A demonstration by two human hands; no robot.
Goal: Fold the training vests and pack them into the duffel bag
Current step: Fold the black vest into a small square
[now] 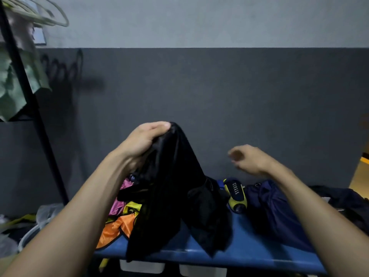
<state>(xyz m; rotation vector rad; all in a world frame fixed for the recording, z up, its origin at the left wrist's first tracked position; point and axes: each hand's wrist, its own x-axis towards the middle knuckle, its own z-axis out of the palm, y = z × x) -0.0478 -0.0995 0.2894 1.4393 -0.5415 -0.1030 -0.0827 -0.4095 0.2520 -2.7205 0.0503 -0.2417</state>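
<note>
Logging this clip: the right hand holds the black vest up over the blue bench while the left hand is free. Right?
Not quite. The head view shows the left hand holding the black vest up over the blue bench; the right hand is free.

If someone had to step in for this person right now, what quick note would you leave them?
Left hand grips a black vest, lifted off the blue bench. Right hand is free, blurred, holding nothing. Orange vest, yellow vest and pink vest lie unfolded in a heap at left. Navy duffel bag sits at right; its contents are hidden. Left: fold all, pack.
</note>
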